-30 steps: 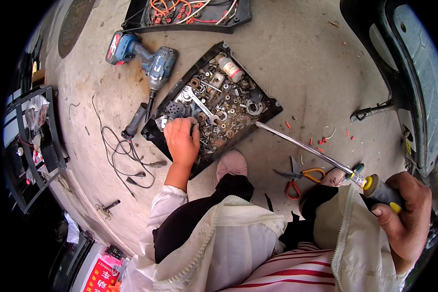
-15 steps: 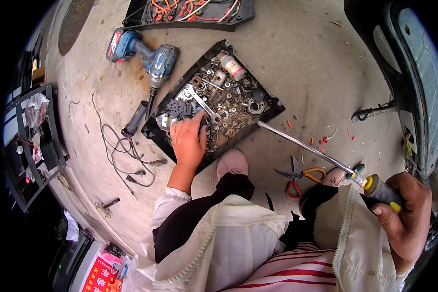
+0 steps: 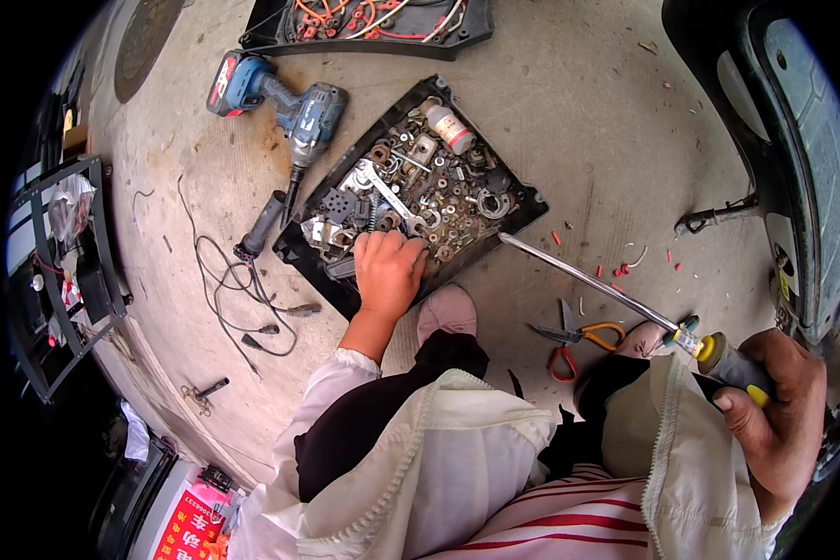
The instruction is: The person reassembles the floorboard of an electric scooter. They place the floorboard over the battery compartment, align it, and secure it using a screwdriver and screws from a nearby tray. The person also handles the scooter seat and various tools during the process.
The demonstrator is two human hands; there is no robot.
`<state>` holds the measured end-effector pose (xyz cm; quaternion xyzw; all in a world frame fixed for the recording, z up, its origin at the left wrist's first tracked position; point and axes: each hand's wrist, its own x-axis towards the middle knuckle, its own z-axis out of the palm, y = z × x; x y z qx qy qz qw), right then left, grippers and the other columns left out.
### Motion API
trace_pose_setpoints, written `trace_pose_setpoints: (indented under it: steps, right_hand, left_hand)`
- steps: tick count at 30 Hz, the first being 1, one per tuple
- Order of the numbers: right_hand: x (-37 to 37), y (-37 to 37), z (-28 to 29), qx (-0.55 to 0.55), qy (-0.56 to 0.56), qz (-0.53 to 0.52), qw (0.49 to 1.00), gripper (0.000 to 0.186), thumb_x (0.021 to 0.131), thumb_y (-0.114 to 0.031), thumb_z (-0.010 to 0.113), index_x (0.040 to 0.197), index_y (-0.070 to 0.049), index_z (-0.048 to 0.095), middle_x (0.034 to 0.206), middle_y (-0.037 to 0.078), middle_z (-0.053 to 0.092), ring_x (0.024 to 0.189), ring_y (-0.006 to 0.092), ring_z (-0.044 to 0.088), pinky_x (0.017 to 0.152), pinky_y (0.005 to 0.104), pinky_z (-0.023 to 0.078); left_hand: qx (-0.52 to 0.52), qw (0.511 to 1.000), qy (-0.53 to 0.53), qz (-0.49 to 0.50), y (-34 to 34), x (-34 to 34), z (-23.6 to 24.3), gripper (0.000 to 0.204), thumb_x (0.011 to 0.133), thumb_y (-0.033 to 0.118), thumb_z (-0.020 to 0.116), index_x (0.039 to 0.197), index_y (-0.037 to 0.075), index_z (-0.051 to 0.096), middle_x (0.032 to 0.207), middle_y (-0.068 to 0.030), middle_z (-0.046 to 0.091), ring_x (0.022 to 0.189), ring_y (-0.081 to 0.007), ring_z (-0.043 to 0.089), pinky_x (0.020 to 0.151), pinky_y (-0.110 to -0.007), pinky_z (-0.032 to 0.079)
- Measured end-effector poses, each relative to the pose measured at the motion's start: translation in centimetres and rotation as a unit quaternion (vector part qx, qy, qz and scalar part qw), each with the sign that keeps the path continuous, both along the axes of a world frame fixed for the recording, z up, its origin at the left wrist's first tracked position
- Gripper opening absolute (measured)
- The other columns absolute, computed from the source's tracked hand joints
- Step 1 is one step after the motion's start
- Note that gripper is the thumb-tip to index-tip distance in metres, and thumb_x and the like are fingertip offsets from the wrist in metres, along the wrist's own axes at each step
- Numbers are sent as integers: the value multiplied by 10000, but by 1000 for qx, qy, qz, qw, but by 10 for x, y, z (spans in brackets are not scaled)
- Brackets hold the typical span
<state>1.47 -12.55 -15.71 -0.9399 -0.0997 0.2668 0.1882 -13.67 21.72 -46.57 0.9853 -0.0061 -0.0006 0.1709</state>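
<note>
My left hand (image 3: 389, 271) reaches into the near edge of a black tray (image 3: 509, 222) heaped with nuts, washers, bolts and other small metal parts. Its fingers are bent and close together, with their tips hidden among the parts, so anything between them does not show. Just beyond the fingers lies a silver wrench (image 3: 388, 193). A white bottle (image 3: 450, 129) rests in the tray's far corner. My right hand (image 3: 782, 411) is closed around the grey and yellow handle of a long screwdriver (image 3: 607, 295), whose shaft points toward the tray's right side.
Left of the tray lie a blue cordless impact driver (image 3: 313, 117) and a black cable (image 3: 217, 271). Pliers with red and orange handles (image 3: 569, 341) sit near my right shoe. A second black tray with wires (image 3: 457, 42) stands beyond. A dark vehicle body (image 3: 756, 93) borders the right.
My left hand has drawn back toward me and slightly right, from beside the wrench to the tray's near edge, its fingers now curled down. The right hand keeps the screwdriver nearly still.
</note>
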Motion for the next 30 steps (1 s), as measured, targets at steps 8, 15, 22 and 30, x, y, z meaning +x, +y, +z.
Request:
trace_pose_setpoints:
  steps: [8,15,22,30]
  right_hand:
    - [1,5,5,-16,10,-5,1000,562,719,-456,844,830,48,621,687,157,587,593,318,582,561,366,449]
    - [0,4,5,-11,3,12,1000,550,717,-442,845,832,47,621,679,155,581,595,332,582,559,371,447]
    - [0,4,5,-19,14,6,1000,542,715,-438,848,822,41,619,682,155,583,596,326,583,559,371,449]
    - [-2,1,6,-11,3,6,1000,562,709,-459,844,817,44,617,691,157,587,604,330,588,564,371,450]
  left_hand:
    - [15,999,27,-15,1,-1,0,186,719,175,814,883,150,729,830,-48,541,862,-279,540,869,-439,404]
    - [15,1000,21,-12,0,1,-1,189,710,179,817,879,157,735,843,-41,551,871,-276,544,873,-435,406]
    - [31,999,31,-1,3,-3,2,169,715,150,801,862,149,720,852,-36,568,879,-272,553,864,-430,403]
    - [46,994,-21,98,11,-15,8,168,752,120,777,900,121,696,872,-43,596,907,-278,575,867,-431,401]
